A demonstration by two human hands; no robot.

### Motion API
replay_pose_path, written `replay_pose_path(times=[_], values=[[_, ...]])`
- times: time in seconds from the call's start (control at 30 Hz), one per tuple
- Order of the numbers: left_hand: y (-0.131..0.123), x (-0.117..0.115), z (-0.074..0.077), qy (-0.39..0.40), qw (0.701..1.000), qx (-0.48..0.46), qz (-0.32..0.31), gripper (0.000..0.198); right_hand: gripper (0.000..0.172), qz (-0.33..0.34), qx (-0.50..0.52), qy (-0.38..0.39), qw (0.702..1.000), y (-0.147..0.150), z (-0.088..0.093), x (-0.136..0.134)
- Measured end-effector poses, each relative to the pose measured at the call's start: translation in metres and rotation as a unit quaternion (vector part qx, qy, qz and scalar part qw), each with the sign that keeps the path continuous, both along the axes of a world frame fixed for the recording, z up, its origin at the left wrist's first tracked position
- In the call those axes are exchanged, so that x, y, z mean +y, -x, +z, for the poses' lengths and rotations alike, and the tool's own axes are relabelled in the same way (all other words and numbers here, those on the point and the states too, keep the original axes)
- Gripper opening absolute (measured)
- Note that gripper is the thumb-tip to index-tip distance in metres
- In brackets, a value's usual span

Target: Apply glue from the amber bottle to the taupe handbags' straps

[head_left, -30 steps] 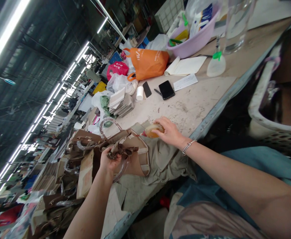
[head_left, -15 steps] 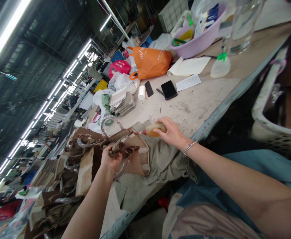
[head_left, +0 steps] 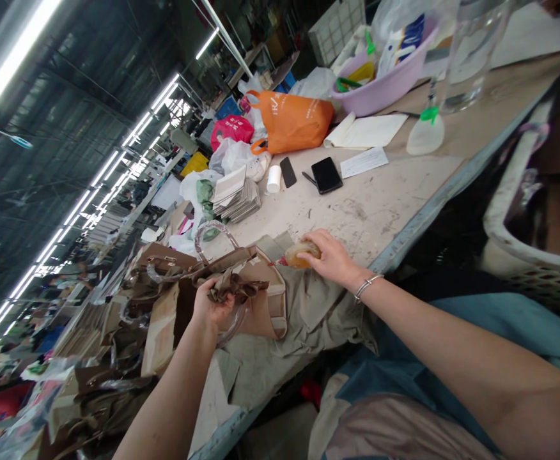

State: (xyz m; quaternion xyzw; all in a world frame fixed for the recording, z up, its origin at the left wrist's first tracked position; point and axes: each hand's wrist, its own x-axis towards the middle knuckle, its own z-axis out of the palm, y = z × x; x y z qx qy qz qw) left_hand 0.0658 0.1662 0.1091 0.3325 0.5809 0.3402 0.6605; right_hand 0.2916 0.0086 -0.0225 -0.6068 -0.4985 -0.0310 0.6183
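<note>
A brown leather handbag with plastic-wrapped handles lies on a grey-green cloth at the table's near edge. My left hand is closed on a crumpled brown strap piece at the bag's top. My right hand is wrapped round a small amber squeeze bottle with a red tip, its nozzle pointing at the bag's upper flap. A metal bracelet circles my right wrist.
More brown bags pile up to the left. On the worn table lie a black phone, a white roll, stacked swatches, an orange bag, a lilac basin, a notebook. A woven basket stands at right.
The view has drifted slightly. My right hand with the bottle sits a little closer to the bag flap; my left hand keeps its hold on the strap.
</note>
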Motion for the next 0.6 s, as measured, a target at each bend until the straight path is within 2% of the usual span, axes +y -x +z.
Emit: replay_pose_path(times=[0.13, 0.3, 0.37, 0.5, 0.6], values=[[-0.0024, 0.0018, -0.0009, 0.0, 1.0, 0.004, -0.01, 0.018, 0.022, 0.038, -0.016, 0.043, 0.998, 0.0003, -0.0019, -0.0036], [-0.0023, 0.0007, -0.0004, 0.005, 1.0, 0.011, 0.0, 0.016, 0.02, 0.015, -0.022, -0.017, 0.999, -0.002, 0.0015, -0.0034], [-0.0015, 0.0015, -0.0012, 0.005, 1.0, 0.008, -0.004, 0.016, 0.021, 0.017, -0.016, 0.002, 1.0, -0.0025, 0.0005, -0.0032], [-0.001, 0.0034, -0.0023, 0.006, 1.0, 0.01, -0.008, 0.016, 0.022, 0.066, -0.027, 0.072, 0.995, 0.0004, -0.0041, -0.0042], [-0.0005, 0.0036, -0.002, 0.009, 1.0, 0.008, -0.009, 0.016, 0.02, 0.065, -0.034, 0.044, 0.996, 0.0017, -0.0037, -0.0036]])
